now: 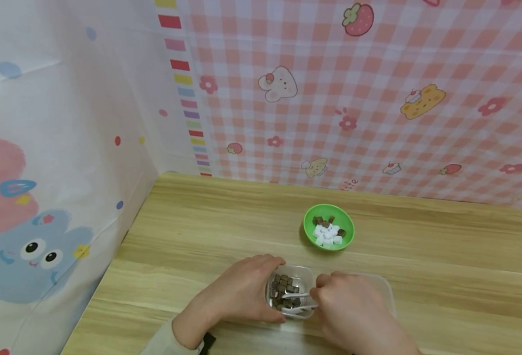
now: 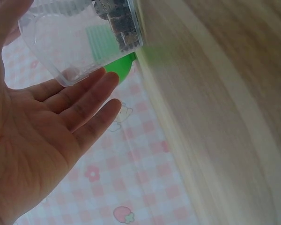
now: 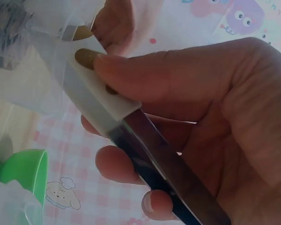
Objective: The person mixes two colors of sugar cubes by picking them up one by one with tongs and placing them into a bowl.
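Observation:
My left hand [image 1: 243,291] holds a small clear plastic container [image 1: 304,276] from its left side, thumb at the near side and fingers at the far side. Dark brown cubes [image 1: 283,283] lie inside it. In the left wrist view the left fingers [image 2: 86,103] are fairly straight against the container wall. From the right, my right hand [image 1: 354,305] grips tweezers [image 3: 103,101] with pale tips and a dark handle. Both tips reach into the container among the cubes, apart from each other. Whether a cube sits between them is unclear.
Behind the container stands a green bowl [image 1: 345,222] with white cubes [image 1: 327,235] and several brown cubes [image 1: 320,221]. Another clear plastic container [image 1: 386,286] is partly hidden by the right hand. A checked cloth [image 1: 376,143] hangs along the wooden table's [image 1: 225,222] far edge.

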Motion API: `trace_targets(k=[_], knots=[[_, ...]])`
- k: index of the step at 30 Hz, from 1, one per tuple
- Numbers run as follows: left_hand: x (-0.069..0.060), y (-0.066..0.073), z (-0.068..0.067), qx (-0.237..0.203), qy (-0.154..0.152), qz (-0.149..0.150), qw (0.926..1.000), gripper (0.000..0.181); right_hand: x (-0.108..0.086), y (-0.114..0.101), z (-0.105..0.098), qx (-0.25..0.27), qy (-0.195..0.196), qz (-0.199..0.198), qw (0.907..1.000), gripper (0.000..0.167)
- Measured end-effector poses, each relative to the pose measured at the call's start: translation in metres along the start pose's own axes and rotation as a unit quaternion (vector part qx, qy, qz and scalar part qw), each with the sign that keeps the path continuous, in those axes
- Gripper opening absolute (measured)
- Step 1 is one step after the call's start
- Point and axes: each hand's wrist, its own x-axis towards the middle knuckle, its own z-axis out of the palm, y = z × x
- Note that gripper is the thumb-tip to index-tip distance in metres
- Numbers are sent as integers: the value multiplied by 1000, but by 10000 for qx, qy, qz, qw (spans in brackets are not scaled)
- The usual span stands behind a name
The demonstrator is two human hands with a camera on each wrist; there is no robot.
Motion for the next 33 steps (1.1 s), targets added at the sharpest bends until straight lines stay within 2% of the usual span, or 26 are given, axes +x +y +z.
trace_targets(k=[11,16,23,28,33], knots=[[0,1,-1,11,-3,12,10000,96,0,2,3,-150,125,-356,9992,22],[0,1,-1,-36,-61,-62,10000,95,-1,4,3,-164,142,-294,9993,22],[0,1,-1,-11,-120,-105,9999,97,-4,11,2,31,592,-178,9981,19],[0,1,-1,13,-123,-122,9998,97,-2,9,2,18,645,-116,9979,17],[0,1,-1,43,-82,-71,9999,97,1,6,8,-81,794,-246,9965,18]])
